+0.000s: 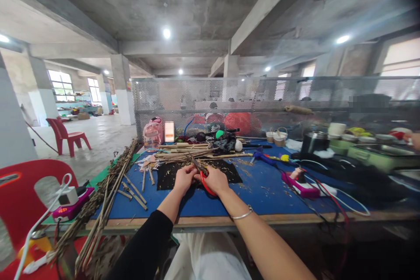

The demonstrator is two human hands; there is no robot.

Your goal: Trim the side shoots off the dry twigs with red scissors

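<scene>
My right hand (215,180) is closed around red-handled shears (208,187), their dark blades pointing up and away from me. Close beside it, my left hand (184,178) has its fingertips pinched together near the blades; what they hold is too small to make out. Both hands are over a black mat (164,180) strewn with light chips and trimmings. Behind the mat lies a pile of thin wooden sticks (187,151). Several short cut sticks (135,193) rest on the blue tabletop (256,201) to the left.
Long dried stalks (108,188) overhang the table's left edge. Purple power strips (74,205) (303,187) and loose cables flank me. A blue glue gun (264,157), a thermos (314,143) and a green box (367,155) stand right. Perforated metal panels (197,96) rise behind. Another person's hand (414,139) shows far right.
</scene>
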